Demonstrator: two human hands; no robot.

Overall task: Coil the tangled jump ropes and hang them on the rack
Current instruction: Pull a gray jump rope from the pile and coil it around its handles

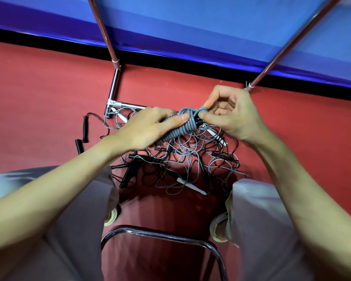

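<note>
A grey jump rope (183,128) is wound in tight coils around its handles, held above the floor between both hands. My left hand (148,128) grips the coiled bundle from the left, thumb pressed on the coils. My right hand (229,114) pinches the rope's loose end at the top of the bundle. Below lies a tangled pile of grey and black jump ropes (186,161) with black and white handles on the red floor. The chrome rack (115,86) stands behind the pile, its two poles rising up and away.
Two black handles (83,132) lie apart at the left of the pile. A chrome chair frame (160,235) curves between my knees at the bottom. A blue wall (190,27) with a black base strip runs behind the rack.
</note>
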